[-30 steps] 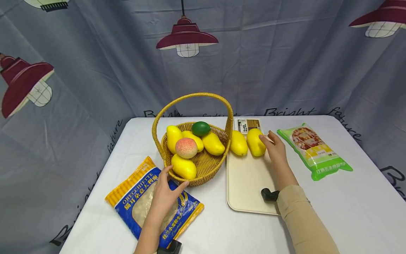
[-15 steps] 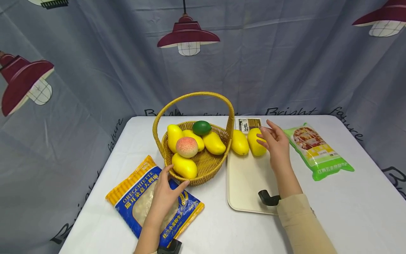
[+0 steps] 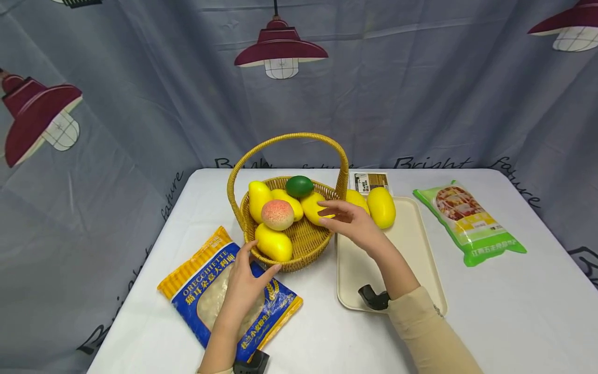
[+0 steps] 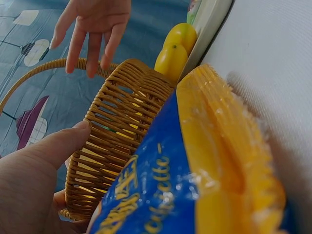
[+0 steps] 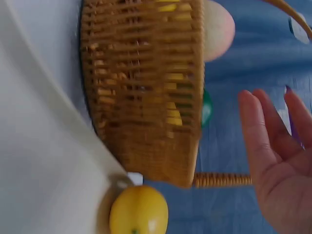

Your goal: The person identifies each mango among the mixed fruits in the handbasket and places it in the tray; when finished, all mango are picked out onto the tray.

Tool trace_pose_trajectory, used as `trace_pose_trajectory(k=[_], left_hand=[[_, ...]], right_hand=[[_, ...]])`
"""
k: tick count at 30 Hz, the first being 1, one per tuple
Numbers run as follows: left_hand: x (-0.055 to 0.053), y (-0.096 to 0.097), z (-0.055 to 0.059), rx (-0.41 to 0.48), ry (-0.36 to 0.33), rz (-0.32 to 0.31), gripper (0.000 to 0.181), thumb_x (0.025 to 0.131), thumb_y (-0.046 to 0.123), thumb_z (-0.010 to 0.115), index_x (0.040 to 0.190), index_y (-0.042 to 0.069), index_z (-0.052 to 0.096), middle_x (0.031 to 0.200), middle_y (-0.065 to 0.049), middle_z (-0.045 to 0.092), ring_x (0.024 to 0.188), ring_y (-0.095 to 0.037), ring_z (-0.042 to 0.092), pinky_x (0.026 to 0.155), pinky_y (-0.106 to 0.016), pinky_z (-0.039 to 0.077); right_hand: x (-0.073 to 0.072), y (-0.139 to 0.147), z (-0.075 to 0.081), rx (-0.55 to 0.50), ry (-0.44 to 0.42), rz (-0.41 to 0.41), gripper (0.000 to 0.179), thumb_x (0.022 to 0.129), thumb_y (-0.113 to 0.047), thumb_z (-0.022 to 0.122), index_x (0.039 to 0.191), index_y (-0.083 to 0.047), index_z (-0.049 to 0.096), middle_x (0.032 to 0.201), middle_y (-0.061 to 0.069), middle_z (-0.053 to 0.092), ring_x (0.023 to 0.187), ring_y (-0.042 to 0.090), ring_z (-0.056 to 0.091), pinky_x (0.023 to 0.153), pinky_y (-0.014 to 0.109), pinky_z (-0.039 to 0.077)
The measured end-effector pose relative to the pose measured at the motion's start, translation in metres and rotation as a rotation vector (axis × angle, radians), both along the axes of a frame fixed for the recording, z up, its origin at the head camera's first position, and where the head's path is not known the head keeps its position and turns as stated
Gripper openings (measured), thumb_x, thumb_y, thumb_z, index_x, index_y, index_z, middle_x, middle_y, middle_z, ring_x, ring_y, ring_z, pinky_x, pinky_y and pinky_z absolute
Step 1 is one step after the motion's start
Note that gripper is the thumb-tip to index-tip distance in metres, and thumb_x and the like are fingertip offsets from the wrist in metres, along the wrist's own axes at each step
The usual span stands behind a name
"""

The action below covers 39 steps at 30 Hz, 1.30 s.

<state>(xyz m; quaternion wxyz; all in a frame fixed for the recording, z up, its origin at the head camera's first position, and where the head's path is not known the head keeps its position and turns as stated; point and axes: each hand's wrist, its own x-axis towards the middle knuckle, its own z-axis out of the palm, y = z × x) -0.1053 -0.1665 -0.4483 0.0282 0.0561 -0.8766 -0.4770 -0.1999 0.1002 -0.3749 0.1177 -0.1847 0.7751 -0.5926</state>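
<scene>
A golden wicker basket point(image 3: 306, 254) with a tall handle holds several yellow mangoes point(image 3: 273, 243), a peach point(image 3: 277, 215) and a dark green oval fruit point(image 3: 299, 187). My left hand point(image 3: 245, 280) grips the basket's near left rim, its thumb seen against the rim in the left wrist view. My right hand point(image 3: 352, 223) hovers over the basket's right side, fingers spread and holding nothing. In the right wrist view that hand point(image 5: 285, 156) is apart from the wicker. Two more mangoes lie at the far end of a cream tray point(image 3: 392, 259): the right mango point(image 3: 381, 208) and a partly covered left mango point(image 3: 358, 200).
Under my left forearm lies a blue and yellow orecchiette bag point(image 3: 233, 306), close to the basket. A green food packet point(image 3: 469, 223) lies on the white table point(image 3: 495, 311) to the right. Behind the mangoes on the tray is a small printed packet point(image 3: 370, 182).
My right hand has moved left from beside the right mango on the tray to over the basket's right side. My left hand stays at the rim. The mangoes have not visibly moved.
</scene>
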Motion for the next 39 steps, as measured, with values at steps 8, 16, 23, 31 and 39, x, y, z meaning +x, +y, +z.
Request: trace_pose_trajectory(k=[8,16,23,31,39], left_hand=[[0.000,0.000,0.001,-0.008,-0.003,0.002,0.090,0.079,0.058,0.071,0.147,0.019,0.028,0.153,-0.011,0.026,0.133,-0.037,0.038,0.104,-0.057,0.033],[0.000,0.000,-0.001,-0.002,-0.010,-0.001,0.090,0.078,0.060,0.070,0.147,0.021,0.028,0.153,-0.010,0.026,0.133,-0.036,0.039,0.102,-0.058,0.036],[0.000,0.000,0.000,-0.004,-0.007,-0.002,0.090,0.078,0.060,0.070,0.147,0.020,0.028,0.153,-0.010,0.026,0.133,-0.037,0.038,0.103,-0.058,0.035],[-0.002,0.001,0.000,-0.004,-0.010,0.000,0.089,0.079,0.058,0.071,0.147,0.021,0.028,0.153,-0.011,0.026,0.133,-0.037,0.039,0.103,-0.057,0.035],[-0.001,0.000,0.000,-0.008,-0.019,0.008,0.088,0.079,0.059,0.071,0.147,0.022,0.028,0.153,-0.011,0.025,0.132,-0.036,0.039,0.102,-0.058,0.036]], right_hand=[[-0.005,-0.037,-0.006,0.283,0.079,0.257,0.050,0.086,-0.038,0.072,0.131,-0.020,0.061,0.122,0.008,0.063,0.109,0.026,0.059,0.089,0.040,0.050],[-0.009,-0.066,-0.020,0.403,0.118,0.326,0.049,0.084,-0.036,0.075,0.130,-0.023,0.062,0.122,0.003,0.062,0.097,0.019,0.061,0.082,0.032,0.051],[-0.010,-0.077,-0.023,0.480,0.187,0.346,0.047,0.085,-0.027,0.075,0.130,-0.022,0.062,0.122,-0.002,0.063,0.094,0.018,0.055,0.082,0.034,0.047],[-0.013,-0.083,-0.026,0.496,0.198,0.382,0.050,0.085,-0.023,0.076,0.133,-0.021,0.060,0.133,-0.001,0.058,0.120,0.019,0.052,0.100,0.038,0.043],[-0.014,-0.091,-0.030,0.523,0.211,0.388,0.055,0.086,-0.023,0.075,0.137,-0.026,0.056,0.138,0.000,0.053,0.125,0.021,0.049,0.103,0.038,0.040]])
